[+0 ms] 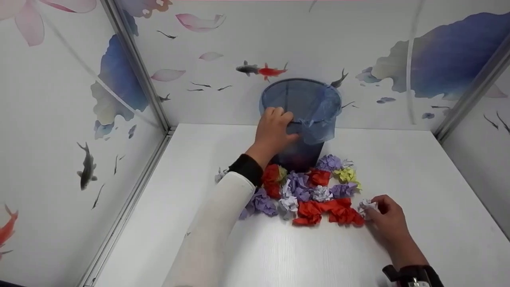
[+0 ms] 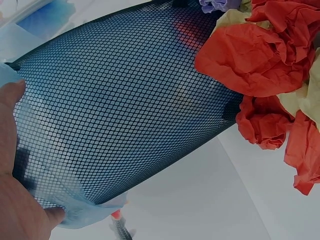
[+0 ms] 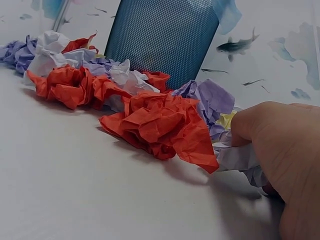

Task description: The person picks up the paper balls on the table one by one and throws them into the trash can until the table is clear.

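Observation:
A dark mesh wastebasket (image 1: 306, 153) stands against the back wall, with a translucent blue bag (image 1: 320, 133) folded over its rim. My left hand (image 1: 274, 129) grips the rim at its near left side, fingers over the edge and thumb outside. The left wrist view shows the mesh side (image 2: 125, 100) close up, beside that hand. At the right end of the paper heap, my right hand (image 1: 389, 220) pinches a white crumpled paper ball (image 1: 366, 206) at table level. In the right wrist view, that white ball (image 3: 237, 157) is partly hidden behind the fingers.
Several crumpled balls lie heaped before the basket: red paper (image 1: 344, 211), purple paper (image 1: 263, 201), yellow paper (image 1: 347, 174) and more white paper (image 1: 321, 193). White printed panels (image 1: 223, 103) enclose the white table (image 1: 303, 255) at the back and sides.

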The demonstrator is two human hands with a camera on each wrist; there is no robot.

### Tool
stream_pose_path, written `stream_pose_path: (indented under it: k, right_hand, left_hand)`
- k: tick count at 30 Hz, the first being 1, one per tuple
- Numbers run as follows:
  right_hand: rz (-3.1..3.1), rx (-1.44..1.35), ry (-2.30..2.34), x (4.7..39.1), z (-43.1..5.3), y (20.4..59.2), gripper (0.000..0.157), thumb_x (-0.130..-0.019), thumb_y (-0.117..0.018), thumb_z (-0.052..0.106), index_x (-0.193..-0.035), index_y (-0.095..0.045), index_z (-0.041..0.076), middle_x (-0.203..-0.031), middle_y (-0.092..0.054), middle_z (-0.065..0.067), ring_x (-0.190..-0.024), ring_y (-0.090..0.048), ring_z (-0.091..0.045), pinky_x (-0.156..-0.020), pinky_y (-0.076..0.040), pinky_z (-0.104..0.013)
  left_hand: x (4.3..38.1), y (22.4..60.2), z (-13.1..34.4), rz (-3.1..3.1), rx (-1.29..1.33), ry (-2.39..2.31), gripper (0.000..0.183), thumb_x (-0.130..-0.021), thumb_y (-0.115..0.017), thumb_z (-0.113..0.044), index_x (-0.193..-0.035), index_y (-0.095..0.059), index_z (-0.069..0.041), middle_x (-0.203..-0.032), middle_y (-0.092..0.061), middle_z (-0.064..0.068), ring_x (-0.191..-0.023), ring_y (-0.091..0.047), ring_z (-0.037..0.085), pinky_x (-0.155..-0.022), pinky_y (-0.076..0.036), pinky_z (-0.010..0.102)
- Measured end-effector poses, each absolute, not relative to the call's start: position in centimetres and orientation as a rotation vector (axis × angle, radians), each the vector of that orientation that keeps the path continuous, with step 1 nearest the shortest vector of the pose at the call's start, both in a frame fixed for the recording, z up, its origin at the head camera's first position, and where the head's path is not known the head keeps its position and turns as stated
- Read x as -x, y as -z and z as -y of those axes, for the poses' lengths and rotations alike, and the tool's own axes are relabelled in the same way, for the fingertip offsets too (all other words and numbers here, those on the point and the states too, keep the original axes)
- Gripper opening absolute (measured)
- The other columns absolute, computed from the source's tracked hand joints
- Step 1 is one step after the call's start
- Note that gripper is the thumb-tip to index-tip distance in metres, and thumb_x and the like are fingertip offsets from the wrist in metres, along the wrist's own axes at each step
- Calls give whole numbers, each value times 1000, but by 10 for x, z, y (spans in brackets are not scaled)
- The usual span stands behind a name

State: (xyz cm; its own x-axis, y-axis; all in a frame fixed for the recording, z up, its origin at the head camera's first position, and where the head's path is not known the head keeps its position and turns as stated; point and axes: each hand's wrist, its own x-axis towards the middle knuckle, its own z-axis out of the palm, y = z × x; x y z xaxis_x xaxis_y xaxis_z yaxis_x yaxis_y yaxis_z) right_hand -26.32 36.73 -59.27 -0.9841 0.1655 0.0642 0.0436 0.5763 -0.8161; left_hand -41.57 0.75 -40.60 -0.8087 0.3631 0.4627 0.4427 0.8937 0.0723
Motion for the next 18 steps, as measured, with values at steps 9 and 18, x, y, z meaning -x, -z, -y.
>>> stream_pose_path:
  k: [9, 18]
  right_hand:
    - [2709, 223, -1389, 271, -373, 569, 30, -97, -67, 21, -123, -57, 9, -105, -50, -8, -97, -44, -19, -71, -45, -22]
    - [2595, 21, -1301, 286, -374, 511, 25, -95, -68, 15, -117, -60, 8, -91, -49, -3, -83, -47, -15, -62, -46, -22]
  left_hand:
    - [416, 407, -7, 2608, 590, 229, 49, -89, -74, -58, -114, -63, -17, -103, -54, 4, -112, -51, 25, -99, -42, 37]
    - [417, 407, -7, 2599, 596, 219, 50, -88, -74, -59, -112, -62, -17, -103, -55, 3, -112, -52, 25, -100, -42, 38]
